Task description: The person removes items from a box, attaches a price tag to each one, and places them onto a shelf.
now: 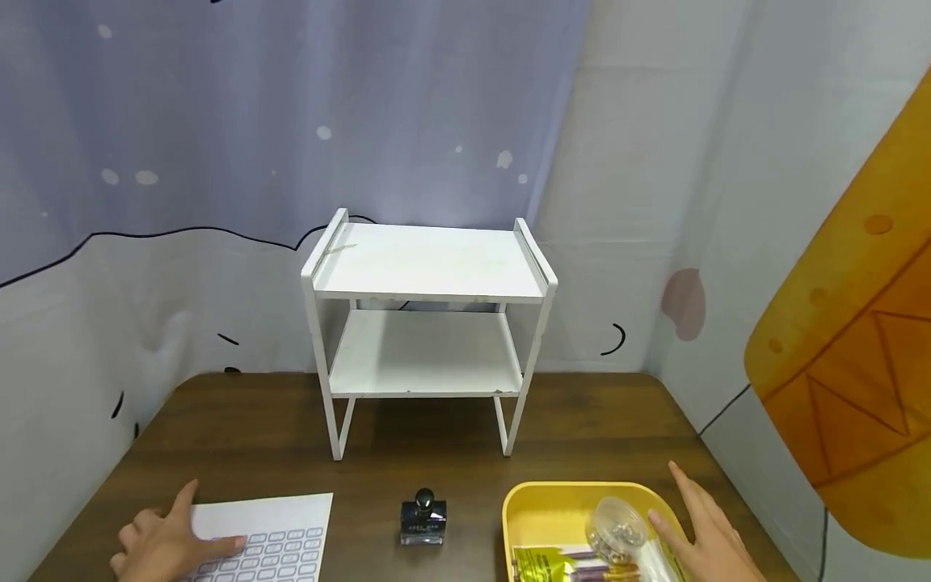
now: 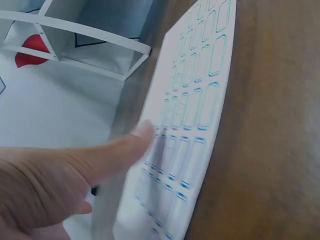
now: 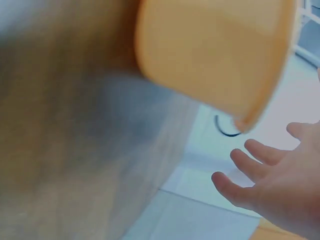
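Observation:
At the front left of the table, my left hand [image 1: 162,540] is at the left side of a white sheet [image 1: 267,521] printed with rows of blue-outlined rounded boxes. Its thumb lies straight over the boxes and the index finger points away; the other fingers are partly bent beyond the sheet's edge. My right hand [image 1: 707,535] is spread at the right side of a yellow bin [image 1: 541,505]. Inside the bin are a clear round container [image 1: 618,525] and a green-and-purple packet [image 1: 541,563]. The right wrist view shows this hand [image 3: 280,172] with fingers apart, holding nothing.
A small dark glass bottle [image 1: 423,517] with a round black stopper stands between sheet and bin. Behind it rises a white two-tier shelf [image 1: 429,352] on the brown wooden table [image 1: 596,420]. Patterned curtains [image 1: 276,121] hang at the back and sides.

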Demonstrator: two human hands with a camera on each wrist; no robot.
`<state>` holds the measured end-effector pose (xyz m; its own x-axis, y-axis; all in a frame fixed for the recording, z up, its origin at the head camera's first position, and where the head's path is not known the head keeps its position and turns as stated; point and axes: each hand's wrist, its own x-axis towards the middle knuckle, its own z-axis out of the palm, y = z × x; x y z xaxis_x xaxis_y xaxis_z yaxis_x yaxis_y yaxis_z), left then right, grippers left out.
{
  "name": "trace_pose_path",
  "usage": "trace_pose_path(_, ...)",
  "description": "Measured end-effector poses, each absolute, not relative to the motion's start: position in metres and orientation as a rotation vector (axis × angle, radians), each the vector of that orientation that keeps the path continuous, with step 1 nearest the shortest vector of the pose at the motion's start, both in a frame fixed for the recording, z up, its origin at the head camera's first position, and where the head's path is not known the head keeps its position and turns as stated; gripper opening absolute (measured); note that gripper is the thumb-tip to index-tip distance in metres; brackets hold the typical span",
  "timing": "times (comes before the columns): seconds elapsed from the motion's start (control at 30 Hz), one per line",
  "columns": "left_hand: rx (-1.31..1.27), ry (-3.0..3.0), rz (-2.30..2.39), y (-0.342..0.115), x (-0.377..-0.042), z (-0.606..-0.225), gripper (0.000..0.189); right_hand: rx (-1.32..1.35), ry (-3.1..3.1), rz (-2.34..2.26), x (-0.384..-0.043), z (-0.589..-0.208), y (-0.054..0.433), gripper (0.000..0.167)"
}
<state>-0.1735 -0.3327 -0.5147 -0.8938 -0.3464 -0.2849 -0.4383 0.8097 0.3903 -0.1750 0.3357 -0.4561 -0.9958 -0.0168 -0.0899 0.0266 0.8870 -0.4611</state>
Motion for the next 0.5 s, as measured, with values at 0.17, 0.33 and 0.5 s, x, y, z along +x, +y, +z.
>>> trace_pose_path(0.17, -0.573, 2.737, 0.679, -0.333, -0.177, -0.515, 0.147, -0.105, 3.016, -0.851, -0.173, -0.438, 0.319, 0.082)
trace_pose_path(0.33, -0.52, 2.666, 0.74, -0.325, -0.186, -0.507, 0.131, -0.261, 3.05, -0.954, -0.172, -0.426, 0.287, 0.076)
trace_pose_path(0.5, -0.426, 2.673, 0.824, -0.323, -0.186, -0.503, 0.108, -0.388, 3.096, -0.992, -0.171, -0.415, 0.254, 0.072)
